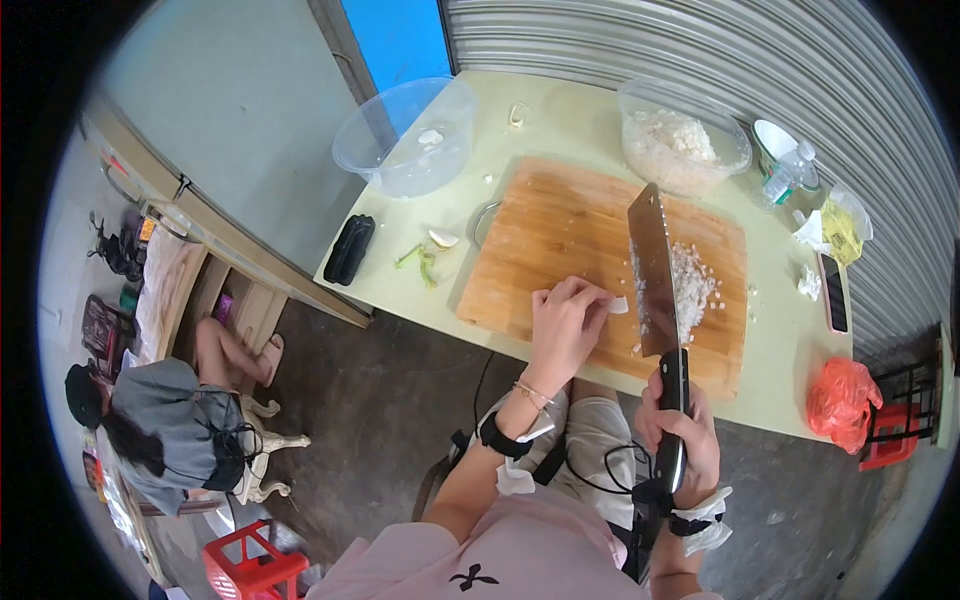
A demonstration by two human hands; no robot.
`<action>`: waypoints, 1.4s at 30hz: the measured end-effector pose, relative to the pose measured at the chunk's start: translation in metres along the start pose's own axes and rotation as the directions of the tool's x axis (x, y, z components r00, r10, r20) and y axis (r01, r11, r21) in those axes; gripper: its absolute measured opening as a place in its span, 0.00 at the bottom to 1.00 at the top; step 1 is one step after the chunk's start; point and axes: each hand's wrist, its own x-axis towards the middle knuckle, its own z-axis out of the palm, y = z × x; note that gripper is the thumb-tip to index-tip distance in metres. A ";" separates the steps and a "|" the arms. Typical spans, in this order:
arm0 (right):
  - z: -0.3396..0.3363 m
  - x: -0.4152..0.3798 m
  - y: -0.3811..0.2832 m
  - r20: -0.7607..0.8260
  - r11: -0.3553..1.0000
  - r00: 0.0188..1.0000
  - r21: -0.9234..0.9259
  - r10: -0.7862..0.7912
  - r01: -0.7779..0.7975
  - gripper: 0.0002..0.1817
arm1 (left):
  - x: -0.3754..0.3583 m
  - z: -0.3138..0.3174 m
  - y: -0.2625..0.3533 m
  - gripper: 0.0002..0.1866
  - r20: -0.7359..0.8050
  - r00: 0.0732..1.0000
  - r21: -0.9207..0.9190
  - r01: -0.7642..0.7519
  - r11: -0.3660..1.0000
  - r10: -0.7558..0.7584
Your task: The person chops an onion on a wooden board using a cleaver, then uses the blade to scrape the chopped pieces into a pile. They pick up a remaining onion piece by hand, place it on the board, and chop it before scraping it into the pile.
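My right hand (690, 430) is wrapped round the black handle of a cleaver (655, 275), whose broad blade stands over the wooden cutting board (550, 220). Just right of the blade lies a heap of finely diced white pieces (692, 285), with a few scattered crumbs around it. On the left side of the blade, my left hand (570, 320) is closed over the board, its fingertips pinching a small white chunk (618, 305) that looks like the diced food.
A clear tub of white shreds (680, 140) and a clear basin (410, 140) stand behind the board. Left are a black tray (350, 250) and green trimmings (425, 262). Right are a bottle (790, 175), a phone (833, 293) and a red bag (843, 400). A person (180, 420) sits at far left.
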 end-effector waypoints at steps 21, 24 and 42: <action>-0.003 0.009 0.000 -0.013 0.991 0.993 -0.061 0.119 -0.119 0.14 | 0.000 -0.003 0.005 0.06 0.056 0.996 -0.044 0.072 0.996 -0.070; 0.000 0.005 -0.002 0.007 0.991 0.998 -0.121 0.055 -0.053 0.14 | 0.001 -0.005 0.006 0.06 0.064 0.993 -0.046 0.103 0.994 -0.100; -0.004 0.007 0.006 -0.029 0.993 0.994 -0.055 0.103 -0.105 0.14 | -0.005 -0.002 0.006 0.06 0.040 0.997 -0.032 0.065 0.997 -0.064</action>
